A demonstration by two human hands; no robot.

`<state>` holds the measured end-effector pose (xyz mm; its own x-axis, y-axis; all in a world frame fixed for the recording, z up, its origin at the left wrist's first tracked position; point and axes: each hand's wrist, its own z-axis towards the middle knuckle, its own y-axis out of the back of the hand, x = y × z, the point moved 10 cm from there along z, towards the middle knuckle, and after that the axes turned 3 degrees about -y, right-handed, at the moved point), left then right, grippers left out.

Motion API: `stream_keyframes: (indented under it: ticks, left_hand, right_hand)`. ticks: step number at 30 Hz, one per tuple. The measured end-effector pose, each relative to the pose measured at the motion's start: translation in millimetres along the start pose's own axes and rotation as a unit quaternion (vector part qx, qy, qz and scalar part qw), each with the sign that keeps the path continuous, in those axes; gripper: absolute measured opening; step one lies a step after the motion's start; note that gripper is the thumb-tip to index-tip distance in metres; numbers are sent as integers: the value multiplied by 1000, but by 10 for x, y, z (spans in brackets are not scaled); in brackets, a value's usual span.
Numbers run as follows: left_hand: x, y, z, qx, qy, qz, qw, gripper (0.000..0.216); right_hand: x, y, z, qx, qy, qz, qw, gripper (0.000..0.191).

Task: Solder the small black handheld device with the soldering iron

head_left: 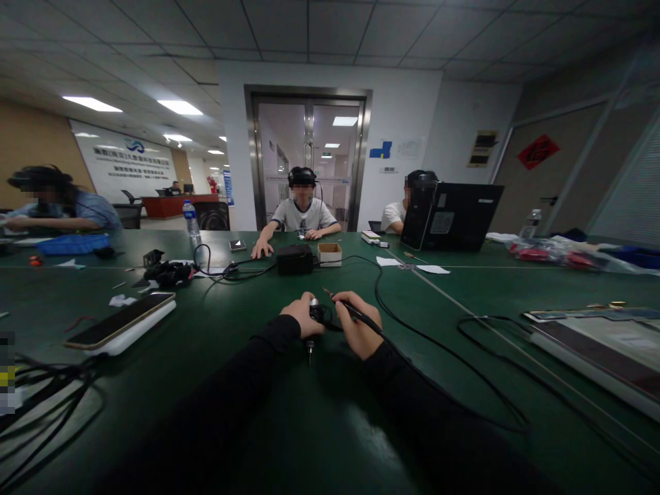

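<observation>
My left hand (pixel 300 313) is closed around a small device with black and silver parts (pixel 310 347), whose thin metal tip points down toward me. A loop of black cable shows at its fingers. Just to the right, my right hand (pixel 361 324) grips a soldering iron (pixel 355 311) like a pen, its pointed end up and to the left, near the left hand. A black cord runs from its rear along my right sleeve. Both hands are low over the green table (pixel 247 385). The fingers hide much of the held device.
Ahead stand a black box (pixel 295 261) and a small open carton (pixel 330 255). At left lie a phone on a white block (pixel 126 323) and tangled cables (pixel 51 388). A long cord (pixel 454 364) loops at right, near a flat panel (pixel 608 350). Co-workers sit opposite and left.
</observation>
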<state>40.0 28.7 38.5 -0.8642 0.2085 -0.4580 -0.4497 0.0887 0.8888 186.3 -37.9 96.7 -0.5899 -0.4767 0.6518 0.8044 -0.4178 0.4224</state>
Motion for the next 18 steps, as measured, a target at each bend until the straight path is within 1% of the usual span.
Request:
stream_keyframes:
  ticks: [1, 3, 5, 7, 8, 10, 13, 15, 16, 18]
  left_hand:
    - [64, 44, -7, -3, -3, 11, 1000, 72]
    - [273, 176, -47, -16, 0, 33, 999, 72]
    - [587, 335, -128, -24, 19, 36, 999, 72]
    - [1015, 479, -246, -17, 67, 14, 997, 72]
    - [1252, 575, -315, -26, 96, 5, 995, 73]
    - [1705, 786, -453, -55, 141, -1, 988, 73]
    - [2286, 1101, -639, -108, 192, 21, 975, 70]
    - [2600, 1245, -762, -125, 241, 32, 962, 69]
    - [2719, 1296, -821, -129, 265, 34, 955, 68]
    - [2862, 1362, -917, -130, 299, 34, 945, 67]
  right_hand:
    - [-1, -1, -1, 1, 0, 0, 1000, 18]
    - [-4, -4, -3, 3, -1, 1, 1000, 17]
    - [-3, -7, -7, 4, -2, 3, 1000, 17]
    - [1, -13, -10, 6, -2, 4, 1000, 17]
    - [3, -15, -11, 5, -3, 4, 1000, 17]
    - [9, -21, -12, 6, -4, 5, 1000, 17]
    - [15, -37, -11, 12, -4, -1, 1000, 18]
    - [17, -44, -10, 17, -1, -6, 1000, 19]
    - [15, -44, -9, 18, 1, -6, 1000, 19]
    - [3, -40, -9, 18, 0, -2, 1000, 19]
